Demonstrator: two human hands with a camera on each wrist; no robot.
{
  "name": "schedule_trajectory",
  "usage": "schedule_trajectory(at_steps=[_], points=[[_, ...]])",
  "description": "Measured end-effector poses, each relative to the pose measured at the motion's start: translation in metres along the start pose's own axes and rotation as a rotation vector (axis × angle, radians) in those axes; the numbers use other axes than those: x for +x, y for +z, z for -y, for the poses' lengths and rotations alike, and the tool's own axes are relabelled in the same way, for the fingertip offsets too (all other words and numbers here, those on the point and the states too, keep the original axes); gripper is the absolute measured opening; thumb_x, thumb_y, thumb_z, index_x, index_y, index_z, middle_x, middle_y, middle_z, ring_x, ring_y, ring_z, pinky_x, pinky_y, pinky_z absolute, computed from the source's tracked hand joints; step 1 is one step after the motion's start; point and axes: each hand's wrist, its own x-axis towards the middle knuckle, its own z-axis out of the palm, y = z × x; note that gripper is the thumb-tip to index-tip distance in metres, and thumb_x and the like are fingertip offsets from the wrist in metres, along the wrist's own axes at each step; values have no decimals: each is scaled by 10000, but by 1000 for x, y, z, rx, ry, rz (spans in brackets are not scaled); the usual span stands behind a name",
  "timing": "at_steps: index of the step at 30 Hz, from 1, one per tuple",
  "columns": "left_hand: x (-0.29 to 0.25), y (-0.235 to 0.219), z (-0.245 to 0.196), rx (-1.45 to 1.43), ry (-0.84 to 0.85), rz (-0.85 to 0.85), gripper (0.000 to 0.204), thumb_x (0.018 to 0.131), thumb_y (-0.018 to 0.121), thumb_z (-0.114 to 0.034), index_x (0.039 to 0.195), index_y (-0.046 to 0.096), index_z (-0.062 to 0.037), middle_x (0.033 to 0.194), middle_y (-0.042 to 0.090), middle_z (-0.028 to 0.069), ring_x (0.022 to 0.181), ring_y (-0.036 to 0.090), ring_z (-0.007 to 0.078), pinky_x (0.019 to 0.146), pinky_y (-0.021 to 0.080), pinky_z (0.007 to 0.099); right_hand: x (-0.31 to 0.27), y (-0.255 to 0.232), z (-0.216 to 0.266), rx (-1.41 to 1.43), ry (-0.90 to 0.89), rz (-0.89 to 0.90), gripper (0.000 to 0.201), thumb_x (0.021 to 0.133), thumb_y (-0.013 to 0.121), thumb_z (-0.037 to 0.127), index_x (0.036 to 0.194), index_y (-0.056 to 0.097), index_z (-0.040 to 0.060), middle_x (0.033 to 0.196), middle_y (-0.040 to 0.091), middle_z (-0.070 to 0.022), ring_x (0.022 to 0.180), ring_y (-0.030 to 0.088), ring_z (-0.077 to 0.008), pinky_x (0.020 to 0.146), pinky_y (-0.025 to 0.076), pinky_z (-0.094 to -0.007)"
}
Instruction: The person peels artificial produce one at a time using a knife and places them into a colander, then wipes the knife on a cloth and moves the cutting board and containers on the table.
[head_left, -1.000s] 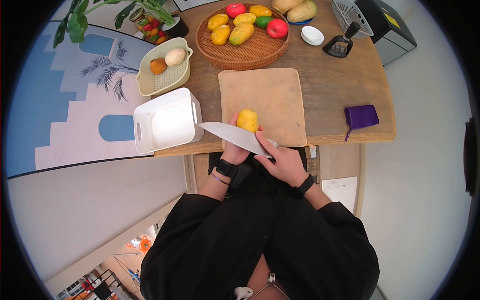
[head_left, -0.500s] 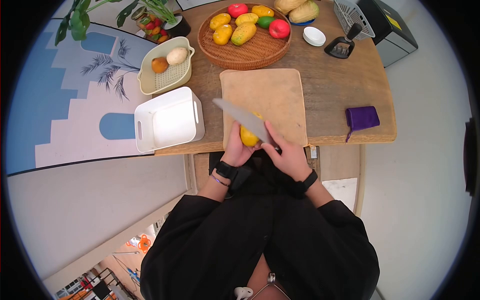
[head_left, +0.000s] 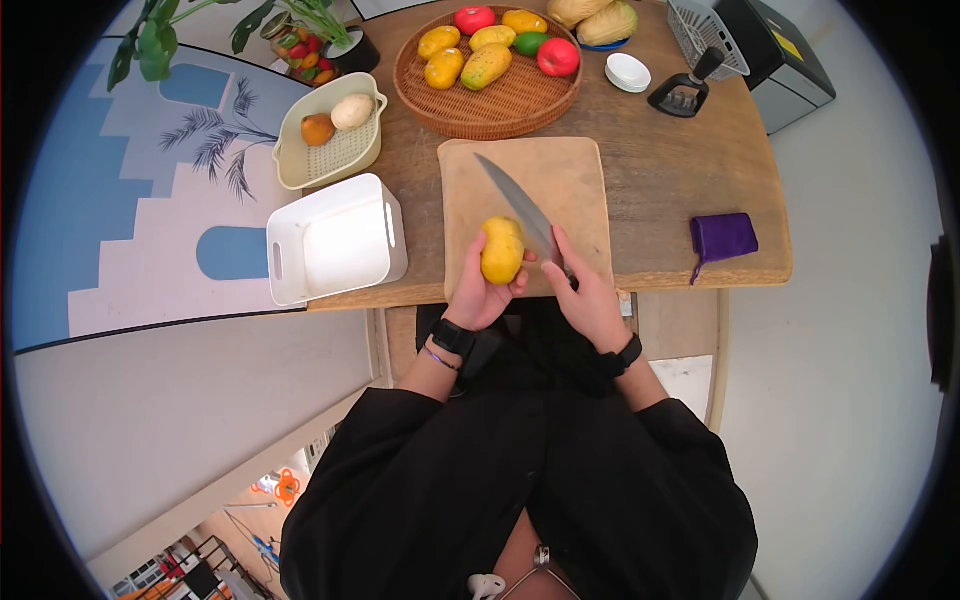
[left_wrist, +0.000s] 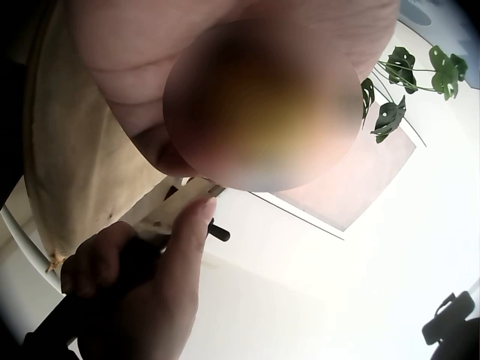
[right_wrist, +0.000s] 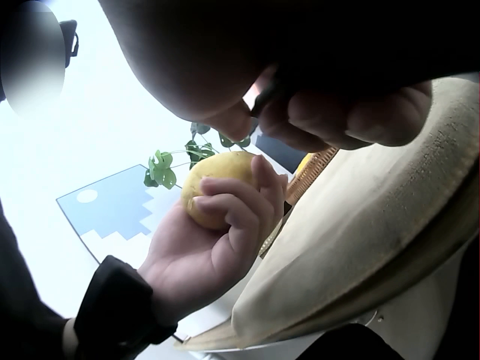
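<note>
In the head view, my left hand (head_left: 484, 296) cups a yellow mango (head_left: 502, 251) above the near part of a tan cutting board (head_left: 560, 185). Its fingers curl round the fruit, as the right wrist view shows of the left hand (right_wrist: 217, 240) and the mango (right_wrist: 206, 180). The right hand (head_left: 588, 300) grips a large kitchen knife (head_left: 522, 208) by its dark handle, mostly hidden in the palm. The blade points away and to the left over the board, just right of the mango.
A white bin (head_left: 335, 245) and a pale colander (head_left: 350, 162) with two round items stand at left. Behind the board sits a wicker tray (head_left: 500, 125) of fruit. Farther right are a purple pouch (head_left: 724, 235), a white dish (head_left: 628, 72) and a black-handled tool (head_left: 680, 95).
The knife has swung from lying across in front of the mango to its right side, tip now pointing farther away. The right hand has shifted right; the mango is now in full view.
</note>
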Motion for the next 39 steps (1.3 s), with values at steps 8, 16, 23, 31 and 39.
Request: schedule_trajectory(at_steps=[8, 16, 23, 31, 39], points=[[11, -14, 8, -148, 25, -156, 566, 1022, 457, -605, 1227, 610, -101, 1032, 699, 120, 946, 698, 256, 874, 579, 417, -22, 4, 21, -307, -349, 142, 693, 928, 737, 404, 1558, 467, 301, 617, 609, -125, 536, 635, -323, 537, 511, -415], [8, -13, 12, -90, 18, -207, 619, 1025, 390, -620, 1246, 605, -84, 1088, 709, 162, 1024, 699, 278, 908, 570, 424, -20, 11, 20, -365, -286, 120, 640, 960, 678, 455, 1552, 468, 337, 640, 626, -140, 545, 653, -323, 513, 519, -415], [-4, -1, -7, -5, -51, -52, 531, 1056, 358, -511, 1239, 608, -79, 1048, 705, 128, 817, 664, 260, 717, 526, 370, 7, -1, -4, -38, 40, 114, 565, 1016, 584, 473, 1530, 493, 259, 1012, 723, -240, 947, 703, -423, 819, 558, -448], [1, 2, -6, 35, -50, -112, 578, 1066, 361, -575, 1246, 606, -85, 1072, 710, 120, 873, 679, 244, 751, 542, 357, -6, -1, -1, 8, -45, -1, 577, 993, 648, 412, 1531, 499, 269, 951, 733, -190, 872, 720, -371, 758, 564, -415], [13, -26, 6, -69, -2, -73, 633, 1055, 364, -617, 1323, 571, -83, 1180, 692, 168, 1089, 677, 280, 963, 545, 443, -23, 6, 18, -376, -295, 182, 699, 919, 748, 413, 1555, 471, 326, 636, 610, -139, 560, 643, -326, 555, 518, -408]])
